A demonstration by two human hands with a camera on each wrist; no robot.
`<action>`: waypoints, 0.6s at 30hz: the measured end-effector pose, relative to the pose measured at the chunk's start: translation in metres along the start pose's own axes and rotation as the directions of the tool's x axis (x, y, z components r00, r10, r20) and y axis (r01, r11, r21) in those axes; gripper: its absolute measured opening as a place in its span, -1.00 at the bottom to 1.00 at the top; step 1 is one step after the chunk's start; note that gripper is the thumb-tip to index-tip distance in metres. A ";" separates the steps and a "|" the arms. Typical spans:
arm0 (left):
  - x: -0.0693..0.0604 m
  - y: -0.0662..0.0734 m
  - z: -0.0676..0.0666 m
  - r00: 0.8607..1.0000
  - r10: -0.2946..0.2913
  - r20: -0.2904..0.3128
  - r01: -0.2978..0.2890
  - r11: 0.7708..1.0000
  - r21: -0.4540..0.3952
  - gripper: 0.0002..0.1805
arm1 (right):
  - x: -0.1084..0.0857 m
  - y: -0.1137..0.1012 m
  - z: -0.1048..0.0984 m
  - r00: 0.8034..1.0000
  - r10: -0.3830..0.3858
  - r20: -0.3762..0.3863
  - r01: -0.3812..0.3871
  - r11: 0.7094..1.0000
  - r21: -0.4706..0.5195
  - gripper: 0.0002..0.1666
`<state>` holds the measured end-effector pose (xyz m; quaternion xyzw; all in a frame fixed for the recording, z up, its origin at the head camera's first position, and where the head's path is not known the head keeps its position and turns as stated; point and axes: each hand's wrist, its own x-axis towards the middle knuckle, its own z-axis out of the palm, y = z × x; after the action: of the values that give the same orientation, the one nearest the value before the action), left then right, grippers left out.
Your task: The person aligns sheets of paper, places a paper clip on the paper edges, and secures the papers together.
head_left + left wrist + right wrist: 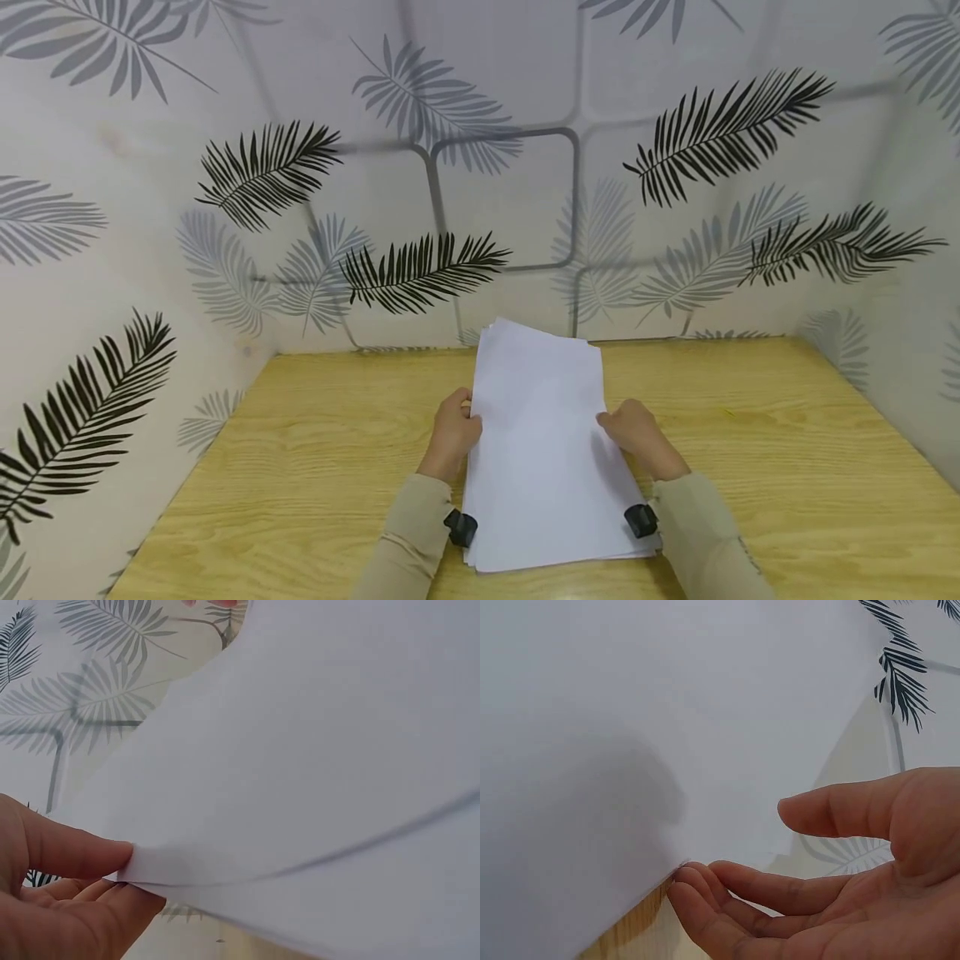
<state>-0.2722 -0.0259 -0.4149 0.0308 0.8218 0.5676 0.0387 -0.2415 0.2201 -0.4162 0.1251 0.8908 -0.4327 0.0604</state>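
A stack of white paper (536,450) is between my two hands, with its sheets slightly out of line at the top. My left hand (454,433) pinches its left edge; in the left wrist view, the thumb (82,851) is on top and the fingers are underneath. At the opposite edge is my right hand (637,433). From the right wrist, its fingertips (690,881) touch the paper's edge, while the thumb (817,810) stands apart from them.
Below is a wood-grain table (315,467). A pale wall covering (510,200) with grey and black leaf prints rises behind it and at both sides. A tiny yellow bit (728,412) lies right of the paper. Black straps (461,527) sit at the beige sleeves (708,533).
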 end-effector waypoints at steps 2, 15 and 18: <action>0.000 0.001 -0.001 1.000 0.007 -0.002 -0.007 1.000 -0.014 -0.73 | 0.001 0.002 0.000 1.000 -0.019 -0.011 0.018 1.000 -0.005 -0.57; 0.003 0.001 0.000 0.998 0.042 -0.057 -0.043 0.999 -0.027 -0.82 | 0.004 0.011 -0.005 1.000 -0.012 -0.005 0.012 0.999 0.052 -0.80; 0.004 0.003 -0.002 0.996 0.050 -0.068 -0.053 0.998 -0.039 -0.82 | 0.004 0.010 -0.006 1.000 -0.010 0.001 0.010 0.995 0.104 -0.80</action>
<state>-0.2762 -0.0264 -0.4119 0.0322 0.8098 0.5858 -0.0032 -0.2428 0.2318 -0.4213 0.1234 0.8678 -0.4786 0.0522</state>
